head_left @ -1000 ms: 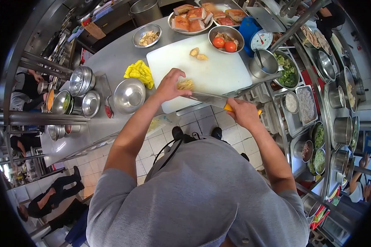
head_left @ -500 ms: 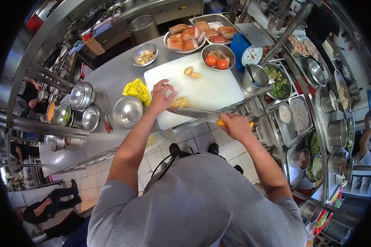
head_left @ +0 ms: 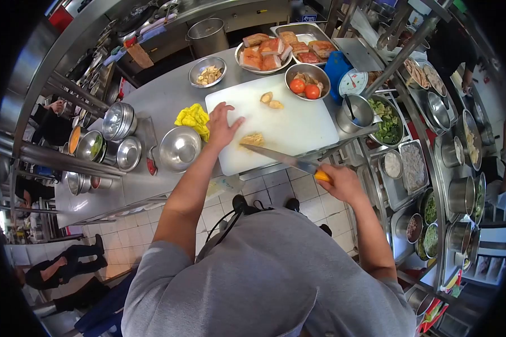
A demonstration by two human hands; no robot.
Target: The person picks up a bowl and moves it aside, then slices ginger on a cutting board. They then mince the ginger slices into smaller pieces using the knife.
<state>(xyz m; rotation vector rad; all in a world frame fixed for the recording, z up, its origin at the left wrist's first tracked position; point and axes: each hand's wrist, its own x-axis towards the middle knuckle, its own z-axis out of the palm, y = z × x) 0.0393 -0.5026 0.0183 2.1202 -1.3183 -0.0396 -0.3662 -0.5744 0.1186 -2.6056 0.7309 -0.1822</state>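
Observation:
My right hand (head_left: 343, 183) grips the yellow handle of a kitchen knife (head_left: 281, 158). The blade points left over the front of the white cutting board (head_left: 303, 126), its tip at a small pile of pale yellow strips (head_left: 253, 139) that look like cut ginger. My left hand (head_left: 224, 128) is over the board's left part with fingers apart, holding nothing, just up and left of the pile. Farther back on the board lie pieces of ginger (head_left: 272, 101). A yellow cloth (head_left: 193, 120) and a steel bowl (head_left: 180, 149) are left of that hand.
Behind the board stand a bowl with tomatoes (head_left: 305, 88), a dish of meat slabs (head_left: 262, 56) and a blue scale (head_left: 346, 78). A red-handled knife (head_left: 151, 163) lies on the left. Shelves of food containers (head_left: 416, 165) line the right; another person (head_left: 62, 268) is at lower left.
The knife has pulled back right, so its tip now meets the strips instead of its blade lying along them. My left hand's fingers have spread. The whole view has shifted slightly.

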